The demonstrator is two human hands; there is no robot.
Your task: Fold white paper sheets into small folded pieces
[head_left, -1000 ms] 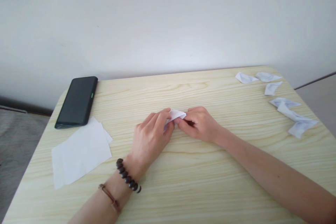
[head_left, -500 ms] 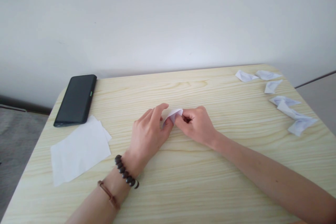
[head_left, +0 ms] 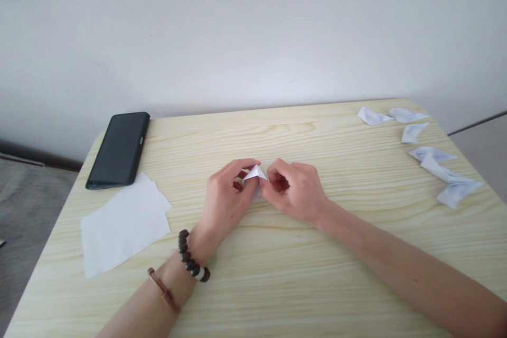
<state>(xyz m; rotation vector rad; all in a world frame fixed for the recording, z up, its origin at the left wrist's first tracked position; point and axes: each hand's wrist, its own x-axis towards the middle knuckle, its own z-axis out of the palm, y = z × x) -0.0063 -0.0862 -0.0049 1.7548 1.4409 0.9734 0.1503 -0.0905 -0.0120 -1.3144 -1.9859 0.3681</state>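
Note:
A small piece of folded white paper [head_left: 255, 172] is between my two hands at the middle of the table, its top a peaked, roof-like shape. My left hand [head_left: 229, 190] grips its left side, thumb in front and fingers behind. On the right side, my right hand [head_left: 295, 190] pinches the paper's edge, with the fingers curled in. The thumbs hide the lower part of the paper. Dark beads and a brown band circle my left wrist.
White paper sheets [head_left: 127, 227] lie at the left, beside a black phone-like device [head_left: 119, 150]. Several folded white paper pieces [head_left: 415, 132] are spread along the right side of the wooden table [head_left: 277, 285]. A pale wall [head_left: 253, 37] stands behind it.
The folded paper has turned from a slanted, opened shape to a symmetrical peak facing me. My left fingers have come down onto it, and my right fingers have shifted their hold.

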